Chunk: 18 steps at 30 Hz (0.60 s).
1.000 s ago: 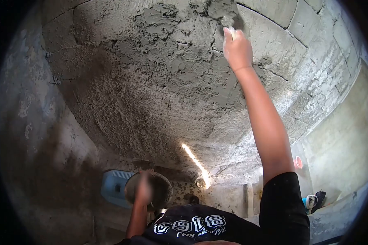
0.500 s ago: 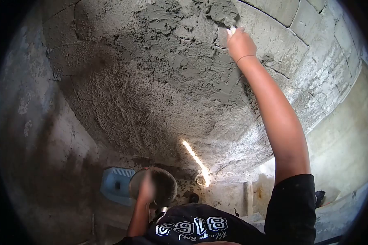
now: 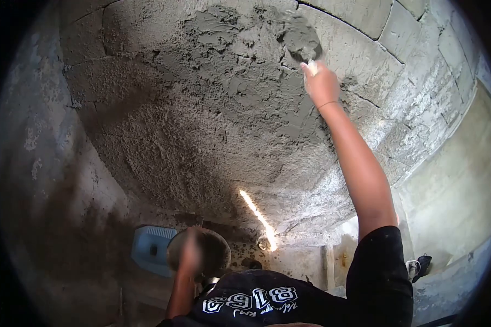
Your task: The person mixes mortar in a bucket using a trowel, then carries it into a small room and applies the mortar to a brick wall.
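Observation:
My right hand (image 3: 323, 85) is closed around the pale handle of a trowel (image 3: 309, 54), held up against the block wall. Grey wet mortar covers its blade, which is slightly smeared by motion. Rough wet mortar (image 3: 245, 82) spreads over the wall left of my hand. Low down at the left, my left hand (image 3: 190, 253) is at a round dark bucket (image 3: 215, 250) and appears to grip its far rim. Blur hides the fingers there. What lies inside the bucket is too dark to make out.
A blue squat toilet (image 3: 143, 248) is set in the floor, partly behind the bucket. Bare block wall (image 3: 360, 24) with open joints lies at the upper right. A bright strip of light (image 3: 258, 218) falls across the wall's foot. A dark object (image 3: 423, 267) lies at the lower right.
My right hand and the trowel have moved a little down the wall, with the mortar-covered blade showing more fully. My left hand stays at the bucket; the whole view has shifted slightly.

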Tool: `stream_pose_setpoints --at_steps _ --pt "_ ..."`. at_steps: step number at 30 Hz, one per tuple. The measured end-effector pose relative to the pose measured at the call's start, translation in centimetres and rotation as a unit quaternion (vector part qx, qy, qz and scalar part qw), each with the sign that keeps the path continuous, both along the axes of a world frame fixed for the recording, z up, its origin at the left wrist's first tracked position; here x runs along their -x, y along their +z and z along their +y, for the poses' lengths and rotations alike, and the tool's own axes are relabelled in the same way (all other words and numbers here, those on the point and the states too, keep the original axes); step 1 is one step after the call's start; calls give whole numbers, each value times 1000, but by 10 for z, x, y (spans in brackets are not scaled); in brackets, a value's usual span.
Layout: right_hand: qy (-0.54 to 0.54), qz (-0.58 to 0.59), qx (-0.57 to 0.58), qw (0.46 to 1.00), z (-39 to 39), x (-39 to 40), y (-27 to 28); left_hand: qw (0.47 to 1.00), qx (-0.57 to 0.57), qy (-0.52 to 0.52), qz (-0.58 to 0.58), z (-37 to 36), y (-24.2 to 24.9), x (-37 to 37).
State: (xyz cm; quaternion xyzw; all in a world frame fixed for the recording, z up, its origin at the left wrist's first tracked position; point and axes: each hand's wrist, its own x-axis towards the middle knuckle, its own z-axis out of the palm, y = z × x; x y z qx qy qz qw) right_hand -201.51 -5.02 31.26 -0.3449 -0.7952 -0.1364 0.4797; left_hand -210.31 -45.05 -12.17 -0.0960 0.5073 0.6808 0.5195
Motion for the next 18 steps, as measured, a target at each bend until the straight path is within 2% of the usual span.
stream_pose_setpoints --at_steps 1,3,4,5,6,7,9,10,13,14,17,18 --pt "0 0 2 1000 4 -1 -7 1000 2 2 -4 0 -3 1" --pt "160 63 149 974 10 -6 -25 1000 1 -4 3 -2 -5 7" --pt "158 63 154 973 0 -11 -29 1000 -4 -10 12 -1 -1 10" --pt "212 109 279 930 -13 -18 -36 1000 1 -10 10 1 4 13" --pt "261 152 400 866 -33 -26 -42 1000 -2 3 11 2 14 16" --pt "288 158 466 822 -59 -36 -46 1000 -5 8 9 4 22 19" --pt "330 172 582 723 -85 -56 -63 1000 -17 10 2 5 37 24" --pt "325 163 599 713 -96 -66 -82 1000 -27 7 -5 5 44 26" --pt "393 127 688 597 -130 -85 -144 998 -60 15 -14 6 79 29" --pt "366 52 663 651 -139 -90 -171 997 -67 22 -10 5 92 27" --pt "331 -135 464 810 -165 -98 -234 995 -89 44 16 9 129 29" --pt "329 -172 418 829 -172 -100 -251 994 -95 53 24 9 140 28"
